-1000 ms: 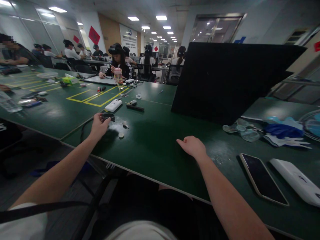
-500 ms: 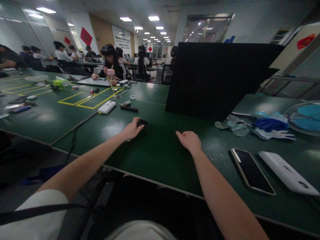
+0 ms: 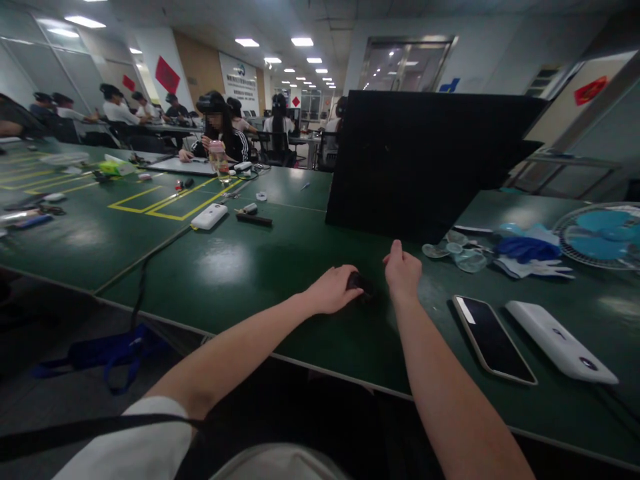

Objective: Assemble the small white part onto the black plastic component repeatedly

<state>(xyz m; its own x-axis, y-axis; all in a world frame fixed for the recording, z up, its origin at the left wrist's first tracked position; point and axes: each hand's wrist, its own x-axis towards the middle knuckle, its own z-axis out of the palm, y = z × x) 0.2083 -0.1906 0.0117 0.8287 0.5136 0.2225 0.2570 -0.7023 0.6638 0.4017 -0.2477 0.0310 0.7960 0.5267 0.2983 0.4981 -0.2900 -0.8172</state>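
My left hand is closed around a small dark object, gripped between thumb and fingers just over the green table. The object looks black and blocky, and its exact kind is not clear. To the right of it, my right hand is curled with the thumb pointing up; its inner fingers face away, so anything inside them is hidden. The two hands are a short gap apart, in front of a large black panel standing on the table.
At right lie a phone, a white power bank, blue and white gloves, clear plastic cups and a fan. Left of centre are a white device and a black bar. A person sits across the table.
My left hand has moved right and nearer to me with the dark object. My right hand has shifted slightly right and turned, thumb now upward. The view has turned a little.
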